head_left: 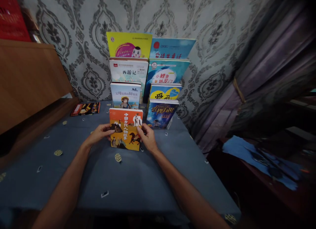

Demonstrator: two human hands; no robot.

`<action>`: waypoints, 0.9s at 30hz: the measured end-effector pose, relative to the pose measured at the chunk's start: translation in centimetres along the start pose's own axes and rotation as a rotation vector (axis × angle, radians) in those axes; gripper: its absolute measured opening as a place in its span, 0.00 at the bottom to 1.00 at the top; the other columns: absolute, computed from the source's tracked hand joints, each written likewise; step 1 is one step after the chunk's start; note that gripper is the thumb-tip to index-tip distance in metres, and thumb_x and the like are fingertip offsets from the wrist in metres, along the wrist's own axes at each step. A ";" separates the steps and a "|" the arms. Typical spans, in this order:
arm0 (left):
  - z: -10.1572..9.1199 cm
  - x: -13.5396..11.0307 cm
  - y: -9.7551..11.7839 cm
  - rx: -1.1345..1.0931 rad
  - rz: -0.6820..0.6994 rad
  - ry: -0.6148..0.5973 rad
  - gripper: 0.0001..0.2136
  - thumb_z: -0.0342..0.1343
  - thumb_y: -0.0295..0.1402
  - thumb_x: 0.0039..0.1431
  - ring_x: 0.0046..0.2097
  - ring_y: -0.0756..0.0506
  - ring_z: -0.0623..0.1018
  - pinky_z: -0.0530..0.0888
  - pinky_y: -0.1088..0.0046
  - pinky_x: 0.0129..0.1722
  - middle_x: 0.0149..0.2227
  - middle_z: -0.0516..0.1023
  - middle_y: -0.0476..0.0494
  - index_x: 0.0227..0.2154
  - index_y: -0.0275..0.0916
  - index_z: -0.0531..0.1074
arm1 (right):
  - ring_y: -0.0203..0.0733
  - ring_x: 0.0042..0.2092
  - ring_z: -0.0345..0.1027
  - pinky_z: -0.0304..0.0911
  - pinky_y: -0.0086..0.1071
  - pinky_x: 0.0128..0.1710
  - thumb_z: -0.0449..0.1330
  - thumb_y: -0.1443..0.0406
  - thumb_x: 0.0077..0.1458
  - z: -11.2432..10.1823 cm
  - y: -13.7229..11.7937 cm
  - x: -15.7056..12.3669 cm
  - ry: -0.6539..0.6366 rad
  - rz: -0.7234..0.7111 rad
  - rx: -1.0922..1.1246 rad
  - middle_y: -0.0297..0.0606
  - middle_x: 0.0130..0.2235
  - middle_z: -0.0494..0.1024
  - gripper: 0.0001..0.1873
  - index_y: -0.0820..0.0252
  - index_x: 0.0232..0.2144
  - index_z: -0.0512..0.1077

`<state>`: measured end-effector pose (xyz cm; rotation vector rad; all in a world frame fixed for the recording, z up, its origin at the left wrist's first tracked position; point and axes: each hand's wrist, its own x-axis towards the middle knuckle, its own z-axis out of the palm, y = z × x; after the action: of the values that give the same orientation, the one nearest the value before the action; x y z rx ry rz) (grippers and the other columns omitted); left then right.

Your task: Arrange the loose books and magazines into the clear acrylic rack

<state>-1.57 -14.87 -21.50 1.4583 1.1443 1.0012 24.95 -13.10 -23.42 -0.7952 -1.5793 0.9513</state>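
Observation:
Between both hands an orange-and-red book (126, 130) with white Chinese title characters stands upright, its cover facing me. My left hand (100, 134) grips its left edge, thumb on the cover. On the right edge, my right hand (147, 137) holds it the same way; the fingers behind the book are hidden. Directly behind it rises a column of upright books: a light blue book (126, 94), a white book (129, 71) and a yellow-green book (129, 41). To the right, a dark blue book (161, 114) fronts a second column.
Behind the dark blue book stand a blue-and-yellow book (164, 90), a teal book (170, 69) and a light blue tall book (172, 46). A dark red book (85, 109) lies flat at left on the blue tablecloth (138, 183). Wooden furniture (29, 81) borders the left; a curtain (227, 87) hangs right.

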 end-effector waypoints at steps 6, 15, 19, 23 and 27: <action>0.1 0.0 0.4 0.024 0.006 0.002 0.27 0.68 0.48 0.48 0.37 0.42 0.80 0.76 0.73 0.27 0.46 0.82 0.37 0.48 0.37 0.79 | 0.41 0.35 0.69 0.65 0.29 0.30 0.56 0.48 0.61 -0.2 0.3 0.1 -0.031 -0.016 0.008 0.35 0.34 0.75 0.19 0.57 0.38 0.71; 0.8 0.3 0.5 0.070 0.029 0.080 0.29 0.67 0.50 0.47 0.37 0.42 0.80 0.74 0.74 0.26 0.47 0.82 0.36 0.49 0.36 0.79 | 0.42 0.36 0.70 0.66 0.31 0.34 0.54 0.47 0.61 -0.5 1.3 1.7 -0.039 -0.058 -0.058 0.36 0.34 0.77 0.21 0.58 0.36 0.71; 0.7 1.3 0.1 0.052 0.043 0.123 0.31 0.67 0.51 0.46 0.38 0.42 0.80 0.74 0.74 0.27 0.48 0.82 0.36 0.49 0.36 0.78 | 0.39 0.31 0.67 0.63 0.29 0.27 0.54 0.46 0.60 -0.6 2.0 3.4 -0.075 -0.040 -0.055 0.35 0.32 0.74 0.22 0.58 0.37 0.72; 0.4 3.1 0.0 0.055 0.100 0.184 0.32 0.68 0.53 0.44 0.36 0.43 0.79 0.74 0.74 0.26 0.44 0.83 0.37 0.47 0.34 0.78 | 0.36 0.26 0.62 0.60 0.27 0.20 0.56 0.44 0.57 -0.9 2.5 5.3 -0.083 -0.017 -0.044 0.31 0.26 0.69 0.23 0.57 0.33 0.70; 0.3 4.7 0.2 0.049 0.173 0.231 0.32 0.67 0.55 0.44 0.39 0.41 0.80 0.76 0.72 0.31 0.43 0.83 0.37 0.45 0.34 0.78 | 0.39 0.30 0.68 0.67 0.28 0.22 0.59 0.44 0.55 -1.5 2.1 6.7 -0.088 -0.041 -0.026 0.33 0.30 0.74 0.23 0.57 0.34 0.71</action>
<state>-0.22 -10.38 -21.26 1.5298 1.2276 1.2970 25.10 -6.05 -22.16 -0.7448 -1.6814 0.9491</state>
